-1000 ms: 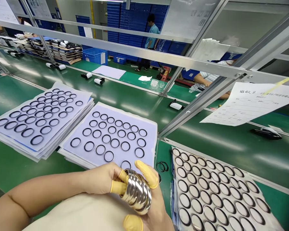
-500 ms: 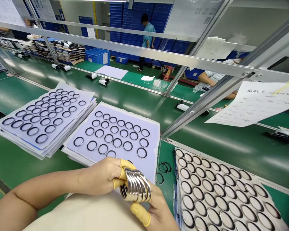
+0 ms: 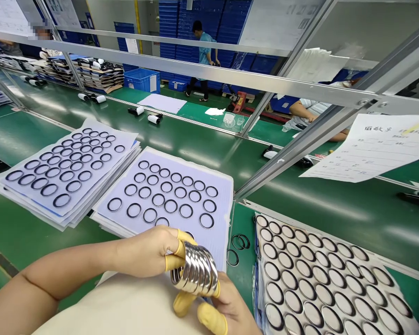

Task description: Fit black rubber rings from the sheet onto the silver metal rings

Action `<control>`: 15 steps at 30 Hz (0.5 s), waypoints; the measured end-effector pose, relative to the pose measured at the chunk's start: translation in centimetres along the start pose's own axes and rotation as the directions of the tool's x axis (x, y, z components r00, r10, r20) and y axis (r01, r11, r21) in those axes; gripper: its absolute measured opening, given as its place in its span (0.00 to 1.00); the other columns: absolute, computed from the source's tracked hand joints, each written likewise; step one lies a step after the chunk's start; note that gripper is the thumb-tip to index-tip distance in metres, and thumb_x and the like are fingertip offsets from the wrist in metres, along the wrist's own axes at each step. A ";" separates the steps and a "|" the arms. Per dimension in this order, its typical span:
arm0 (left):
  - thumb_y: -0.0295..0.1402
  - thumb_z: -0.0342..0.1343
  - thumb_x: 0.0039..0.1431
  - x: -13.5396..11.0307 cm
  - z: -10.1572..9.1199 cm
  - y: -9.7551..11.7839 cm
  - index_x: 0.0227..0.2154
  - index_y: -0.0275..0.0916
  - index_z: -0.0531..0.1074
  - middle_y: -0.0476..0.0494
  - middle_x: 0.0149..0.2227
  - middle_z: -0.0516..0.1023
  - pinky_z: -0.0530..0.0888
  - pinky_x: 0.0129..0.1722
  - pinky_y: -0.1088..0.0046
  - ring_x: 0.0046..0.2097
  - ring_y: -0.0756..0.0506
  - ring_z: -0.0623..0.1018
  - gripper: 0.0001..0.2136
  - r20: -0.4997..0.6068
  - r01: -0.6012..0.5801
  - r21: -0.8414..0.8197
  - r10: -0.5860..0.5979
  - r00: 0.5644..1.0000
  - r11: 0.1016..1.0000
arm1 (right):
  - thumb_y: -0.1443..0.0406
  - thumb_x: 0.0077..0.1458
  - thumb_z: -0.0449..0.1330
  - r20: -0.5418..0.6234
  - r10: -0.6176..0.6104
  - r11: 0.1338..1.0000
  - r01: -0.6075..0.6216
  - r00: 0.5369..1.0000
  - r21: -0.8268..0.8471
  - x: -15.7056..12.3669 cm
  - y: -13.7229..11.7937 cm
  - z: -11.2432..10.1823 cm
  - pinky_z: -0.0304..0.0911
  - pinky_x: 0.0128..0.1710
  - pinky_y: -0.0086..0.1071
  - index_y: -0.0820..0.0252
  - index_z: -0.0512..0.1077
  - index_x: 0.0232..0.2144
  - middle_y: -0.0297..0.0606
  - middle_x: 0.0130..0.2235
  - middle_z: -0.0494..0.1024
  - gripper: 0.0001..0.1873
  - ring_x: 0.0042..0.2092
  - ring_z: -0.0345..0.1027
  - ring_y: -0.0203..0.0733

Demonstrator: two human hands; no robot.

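A stack of shiny metal rings (image 3: 195, 272) sits between both hands just above my lap. My left hand (image 3: 150, 253), with yellow finger cots, pinches the stack's left end. My right hand (image 3: 223, 309), also in yellow cots, cups the stack from below and the right, fingers curled round it. Straight ahead lies a white sheet with rows of black rings (image 3: 167, 197). At the right a tray of round silver-rimmed discs (image 3: 321, 284) reaches the frame's bottom edge.
A second pile of ring sheets (image 3: 64, 170) lies at left on the green belt (image 3: 300, 204). A few loose black rings (image 3: 238, 244) lie between sheet and tray. Metal frame bars (image 3: 209, 72) cross overhead; a paper form (image 3: 373, 146) hangs right. Another person's arm (image 3: 305, 109) rests beyond.
My right thumb has dropped from above the ring stack to below it, and the fingers now curl under the rings. The left hand keeps its pinch. A person in the background walked left.
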State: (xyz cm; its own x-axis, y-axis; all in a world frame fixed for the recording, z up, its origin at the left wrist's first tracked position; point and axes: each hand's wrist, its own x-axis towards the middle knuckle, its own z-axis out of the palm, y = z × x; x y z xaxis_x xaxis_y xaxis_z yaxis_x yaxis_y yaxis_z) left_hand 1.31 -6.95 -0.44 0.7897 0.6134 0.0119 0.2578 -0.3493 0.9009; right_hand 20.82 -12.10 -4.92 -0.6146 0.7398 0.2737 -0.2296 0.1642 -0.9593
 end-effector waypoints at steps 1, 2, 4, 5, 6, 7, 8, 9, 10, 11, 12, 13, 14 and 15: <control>0.21 0.50 0.61 0.0 0.0 0.0 0.23 0.35 0.69 0.47 0.34 0.75 0.70 0.42 0.77 0.39 0.50 0.74 0.12 0.002 -0.004 -0.008 0.004 1.000 1.000 | 0.51 0.61 0.54 0.004 0.004 1.000 -0.004 1.000 0.008 -0.1 0.1 0.0 0.63 0.38 0.31 0.59 0.78 0.35 0.39 0.27 0.79 0.20 0.31 0.70 0.40; 0.21 0.50 0.61 0.0 0.0 0.0 0.24 0.35 0.70 0.46 0.35 0.76 0.70 0.43 0.77 0.39 0.50 0.74 0.11 0.002 -0.006 -0.016 0.007 1.000 1.000 | 0.51 0.60 0.54 0.007 0.012 1.000 -0.012 1.000 0.014 -0.2 0.2 0.1 0.63 0.38 0.32 0.59 0.78 0.35 0.39 0.28 0.79 0.20 0.31 0.70 0.41; 0.21 0.49 0.62 0.0 0.1 0.1 0.25 0.36 0.71 0.46 0.37 0.76 0.70 0.44 0.76 0.40 0.50 0.74 0.11 0.001 -0.011 -0.025 0.011 1.000 1.000 | 0.51 0.60 0.54 0.006 0.029 0.999 -0.029 1.000 0.027 -0.3 0.2 0.2 0.63 0.38 0.33 0.59 0.78 0.36 0.40 0.28 0.80 0.21 0.32 0.70 0.41; 0.22 0.49 0.62 0.0 0.1 0.1 0.26 0.36 0.71 0.46 0.38 0.77 0.70 0.44 0.76 0.40 0.50 0.74 0.11 -0.001 -0.014 -0.025 0.014 1.000 1.000 | 0.50 0.60 0.54 0.009 0.038 0.999 -0.038 0.999 0.037 -0.3 0.2 0.3 0.64 0.39 0.33 0.59 0.78 0.37 0.40 0.29 0.80 0.21 0.32 0.70 0.41; 0.22 0.49 0.62 0.0 0.1 0.1 0.26 0.36 0.71 0.45 0.38 0.77 0.70 0.44 0.76 0.40 0.50 0.74 0.11 0.001 -0.015 -0.023 0.015 1.000 1.000 | 0.50 0.59 0.54 0.010 0.049 0.998 -0.050 0.999 0.049 -0.3 0.1 0.3 0.64 0.39 0.33 0.58 0.78 0.37 0.40 0.29 0.80 0.21 0.32 0.70 0.42; 0.22 0.49 0.62 0.0 0.1 0.1 0.26 0.36 0.71 0.45 0.37 0.77 0.70 0.44 0.76 0.40 0.49 0.74 0.11 0.005 -0.013 -0.024 0.014 1.000 1.000 | 0.50 0.59 0.55 0.013 0.055 0.997 -0.055 0.998 0.060 -0.3 0.1 0.4 0.64 0.39 0.34 0.58 0.79 0.37 0.39 0.29 0.80 0.21 0.32 0.70 0.42; 0.22 0.49 0.62 0.0 0.2 0.1 0.25 0.36 0.71 0.45 0.37 0.77 0.71 0.43 0.75 0.40 0.49 0.74 0.11 0.008 -0.010 -0.026 0.011 1.000 1.000 | 0.49 0.58 0.55 0.018 0.056 0.996 -0.057 0.998 0.066 -0.3 0.0 0.4 0.64 0.40 0.34 0.57 0.79 0.37 0.39 0.29 0.80 0.21 0.32 0.71 0.42; 0.22 0.49 0.62 0.0 0.2 0.0 0.24 0.36 0.71 0.45 0.36 0.76 0.71 0.43 0.76 0.40 0.49 0.74 0.11 0.013 -0.007 -0.029 0.007 1.000 1.000 | 0.49 0.58 0.55 0.023 0.053 0.996 -0.054 0.998 0.069 -0.4 0.0 0.4 0.64 0.41 0.34 0.57 0.79 0.38 0.39 0.29 0.80 0.21 0.32 0.71 0.42; 0.23 0.49 0.61 0.0 0.3 -0.1 0.23 0.35 0.70 0.45 0.35 0.76 0.71 0.42 0.76 0.39 0.49 0.74 0.11 0.018 -0.002 -0.032 0.003 1.000 0.999 | 0.49 0.58 0.56 0.025 0.049 0.996 -0.051 0.998 0.071 -0.4 -0.1 0.5 0.65 0.41 0.34 0.56 0.78 0.39 0.38 0.29 0.80 0.21 0.33 0.71 0.42; 0.23 0.49 0.61 0.0 0.3 -0.2 0.23 0.35 0.70 0.45 0.34 0.75 0.71 0.41 0.76 0.39 0.49 0.74 0.11 0.022 0.001 -0.035 0.000 1.000 0.999 | 0.48 0.58 0.55 0.020 0.044 0.996 -0.046 0.999 0.073 -0.4 -0.1 0.5 0.65 0.40 0.34 0.56 0.78 0.40 0.38 0.29 0.80 0.21 0.33 0.71 0.42; 0.23 0.49 0.61 0.0 0.4 -0.4 0.23 0.35 0.70 0.45 0.34 0.75 0.71 0.41 0.76 0.39 0.49 0.74 0.11 0.024 0.002 -0.040 -0.001 1.000 0.999 | 0.48 0.58 0.55 0.018 0.041 0.997 -0.042 0.999 0.069 -0.4 -0.1 0.5 0.66 0.40 0.34 0.56 0.78 0.40 0.38 0.29 0.80 0.22 0.33 0.71 0.42; 0.22 0.49 0.61 0.0 0.4 -0.5 0.24 0.35 0.71 0.45 0.34 0.76 0.71 0.42 0.75 0.39 0.49 0.74 0.11 0.023 -0.002 -0.047 0.004 1.000 0.999 | 0.47 0.58 0.55 0.018 0.046 0.997 -0.047 0.999 0.059 -0.4 -0.1 0.5 0.66 0.40 0.34 0.56 0.77 0.41 0.38 0.30 0.80 0.22 0.33 0.72 0.42; 0.22 0.49 0.61 0.0 0.5 -0.6 0.25 0.36 0.71 0.45 0.34 0.76 0.71 0.43 0.75 0.40 0.49 0.74 0.11 0.022 -0.007 -0.056 0.008 1.000 0.998 | 0.46 0.57 0.55 0.018 0.053 0.998 -0.054 0.998 0.043 -0.4 -0.1 0.5 0.67 0.39 0.34 0.56 0.78 0.40 0.39 0.30 0.80 0.23 0.33 0.72 0.42; 0.22 0.49 0.61 0.1 0.5 -0.7 0.26 0.36 0.72 0.45 0.35 0.77 0.71 0.44 0.74 0.41 0.48 0.75 0.11 0.019 -0.011 -0.066 0.013 1.000 0.998 | 0.46 0.57 0.54 0.019 0.059 0.998 -0.059 0.998 0.023 -0.4 -0.1 0.5 0.68 0.38 0.34 0.56 0.78 0.38 0.39 0.30 0.80 0.23 0.32 0.72 0.42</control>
State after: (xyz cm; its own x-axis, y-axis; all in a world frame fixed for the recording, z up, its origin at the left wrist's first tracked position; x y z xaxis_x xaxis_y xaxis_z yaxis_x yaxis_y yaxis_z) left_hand 1.47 -7.03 -1.25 0.8033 0.5953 0.0149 0.2115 -0.3087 0.9273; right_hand 20.71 -12.78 -4.89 -0.6415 0.7354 0.2184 -0.2102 0.1053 -0.9720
